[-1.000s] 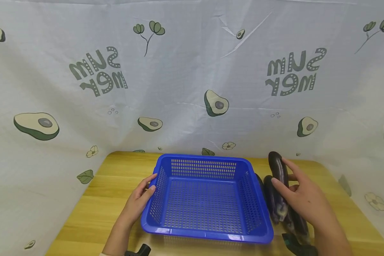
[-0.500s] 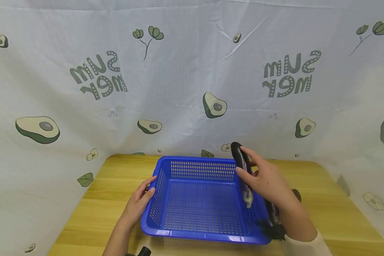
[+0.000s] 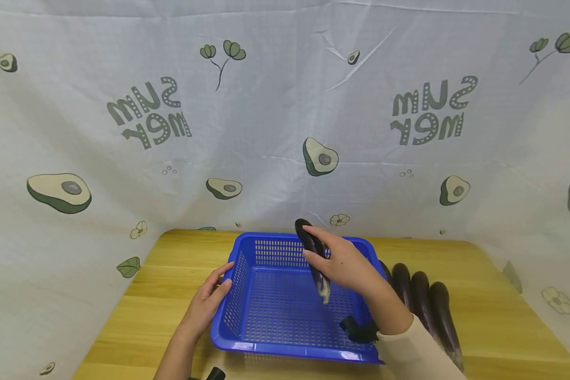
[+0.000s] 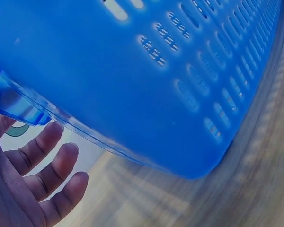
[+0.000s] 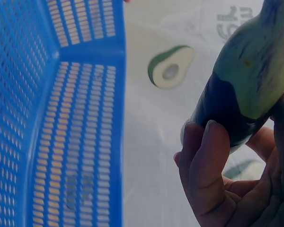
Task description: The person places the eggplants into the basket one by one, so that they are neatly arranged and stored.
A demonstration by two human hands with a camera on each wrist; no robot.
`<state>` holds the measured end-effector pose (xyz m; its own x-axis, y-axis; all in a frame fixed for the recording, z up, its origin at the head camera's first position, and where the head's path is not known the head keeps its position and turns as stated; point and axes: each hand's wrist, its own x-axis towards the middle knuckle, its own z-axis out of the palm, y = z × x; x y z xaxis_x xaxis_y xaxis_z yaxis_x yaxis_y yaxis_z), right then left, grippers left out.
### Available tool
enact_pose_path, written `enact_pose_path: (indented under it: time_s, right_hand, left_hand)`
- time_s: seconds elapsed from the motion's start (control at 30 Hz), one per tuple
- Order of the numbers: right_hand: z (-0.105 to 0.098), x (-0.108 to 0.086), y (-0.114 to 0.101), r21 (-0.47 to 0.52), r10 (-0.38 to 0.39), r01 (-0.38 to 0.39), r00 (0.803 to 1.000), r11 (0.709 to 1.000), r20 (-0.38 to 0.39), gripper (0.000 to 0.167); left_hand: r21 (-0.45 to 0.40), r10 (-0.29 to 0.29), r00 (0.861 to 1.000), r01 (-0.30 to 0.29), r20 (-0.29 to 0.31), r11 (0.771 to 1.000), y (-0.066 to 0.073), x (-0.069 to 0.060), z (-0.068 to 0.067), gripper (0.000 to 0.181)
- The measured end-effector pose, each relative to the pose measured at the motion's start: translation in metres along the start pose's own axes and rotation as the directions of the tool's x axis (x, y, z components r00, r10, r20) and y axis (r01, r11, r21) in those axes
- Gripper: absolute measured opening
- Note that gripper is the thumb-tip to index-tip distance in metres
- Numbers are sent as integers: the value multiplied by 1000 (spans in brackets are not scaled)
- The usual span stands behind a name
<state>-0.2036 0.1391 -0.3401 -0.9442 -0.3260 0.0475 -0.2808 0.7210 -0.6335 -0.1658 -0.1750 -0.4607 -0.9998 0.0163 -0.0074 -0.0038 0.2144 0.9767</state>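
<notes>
A blue perforated plastic basket (image 3: 294, 301) sits on the wooden table. My left hand (image 3: 203, 306) holds its left rim, with the thumb and forefinger at the edge. In the left wrist view, the other fingers (image 4: 57, 172) curl loosely below the rim, beside the basket's outer wall. Over the basket, my right hand (image 3: 347, 264) grips a long dark purple eggplant (image 3: 313, 248) between thumb and fingers. The eggplant slants, its pale stem end towards me. The right wrist view shows the fingers (image 5: 210, 161) wrapped round it near the greenish stem cap (image 5: 255, 61).
Several more eggplants (image 3: 439, 311) lie side by side to the right of the basket, partly behind the right forearm. Bare wooden tabletop (image 3: 147, 295) shows on the left. A white printed cloth (image 3: 275, 105) hangs behind the table. Dark straps or mounts sit at both wrists.
My right hand has lifted the eggplant from the group at the right and carried it left over the basket. The left hand has stayed at the rim.
</notes>
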Motion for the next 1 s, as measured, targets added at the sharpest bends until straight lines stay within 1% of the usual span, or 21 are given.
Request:
enact_pose_path:
  time_s: [0.13,0.27,0.37,0.57,0.67,0.8,0.9,1.0]
  right_hand:
    - [15,11,-7,38,11,-13,998,999,54,60]
    - [30,21,-14,65,6,-15,990,998,139,58]
    - [41,26,-21,54,-9,-1,984,999,178,57]
    - [65,34,-31,1,-29,29,986,1000,163,57]
    - [79,40,-32,7,-34,34,985,999,169,58]
    - [94,47,-30,24,-7,3,983,1000,183,59]
    - [104,53,-28,56,23,-34,980,998,198,59]
    - [111,56,-27,87,32,-52,976,995,215,61]
  left_hand:
    - [4,3,1000,-3,-4,1000,-1,0,-1,44]
    - [-1,6,1000,-6,-6,1000,-2,-1,-1,43]
    - [0,11,1000,-11,-9,1000,-2,-1,-2,42]
    - [-2,34,999,-34,-9,999,0,0,0,43]
    - [-16,35,999,-35,-7,999,1,0,1,43]
    - [-36,36,999,-36,1,999,-1,0,2,43]
    - [-38,34,999,-34,2,999,-2,0,2,44]
    - [-39,32,999,-32,-2,999,-2,0,2,44]
